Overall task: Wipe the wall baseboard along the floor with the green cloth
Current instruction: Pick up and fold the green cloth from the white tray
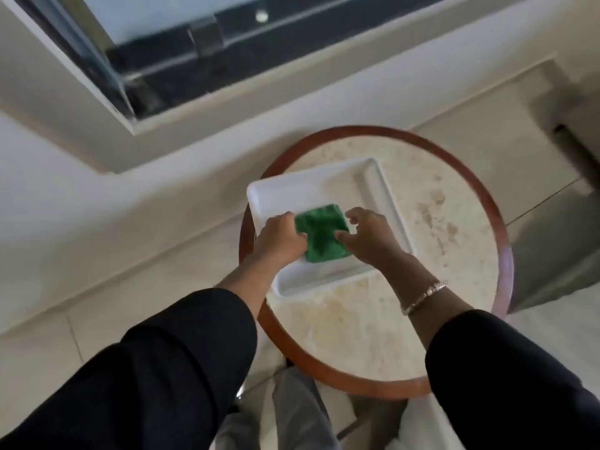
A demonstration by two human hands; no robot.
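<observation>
Sleeves point(156, 368) reach — green cloth point(323, 232) between both hands.

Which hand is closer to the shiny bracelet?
The right hand. The bracelet sits on that same arm's wrist, just behind the hand. The left hand is across the green cloth, on its far side from the bracelet.

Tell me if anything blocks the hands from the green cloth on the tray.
Nothing visible does. The green cloth lies uncovered in the white tray on the round table. The left hand already touches its left edge, and the right hand has fingertips at its right edge.
</observation>
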